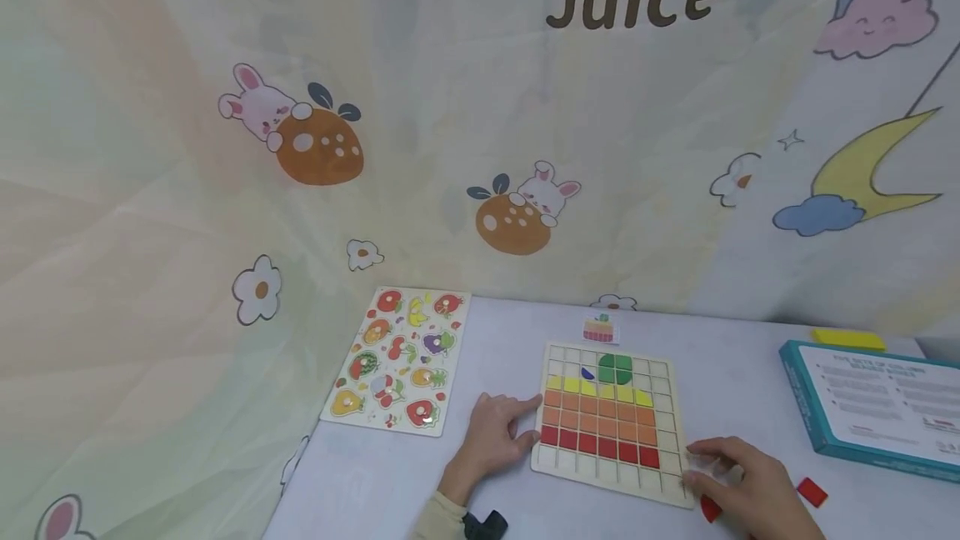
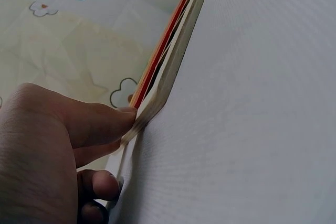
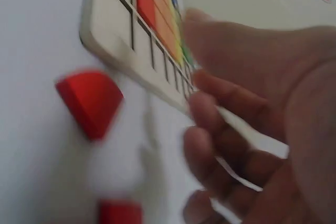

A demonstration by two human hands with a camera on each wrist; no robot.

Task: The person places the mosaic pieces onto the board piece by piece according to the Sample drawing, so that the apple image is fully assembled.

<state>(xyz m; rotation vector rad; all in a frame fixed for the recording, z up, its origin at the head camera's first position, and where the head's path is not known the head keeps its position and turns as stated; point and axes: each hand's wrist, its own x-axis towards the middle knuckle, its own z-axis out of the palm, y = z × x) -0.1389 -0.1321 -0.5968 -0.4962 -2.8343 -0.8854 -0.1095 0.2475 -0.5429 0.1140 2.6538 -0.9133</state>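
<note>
The pale grid board (image 1: 609, 475) lies flat on the table. It carries a red row (image 1: 600, 447), two orange rows (image 1: 598, 413), yellow pieces (image 1: 597, 388), green rounded pieces (image 1: 615, 369) and a small blue piece (image 1: 588, 373). My left hand (image 1: 491, 438) touches the board's left edge with spread index finger and thumb. At the lower right edge is my right hand (image 1: 738, 477), its fingers loosely bent and nothing seen between them. In the right wrist view a red quarter-round piece (image 3: 92, 100) and another red piece (image 3: 121, 213) lie beside the board.
A fruit-sticker puzzle board (image 1: 397, 361) lies left of the grid. Behind the grid is a small cake picture card (image 1: 601, 329). On the right are a teal-edged box (image 1: 877, 407), a yellow block (image 1: 849, 340) and a red square (image 1: 812, 492). A printed cloth (image 1: 420, 107) hangs behind.
</note>
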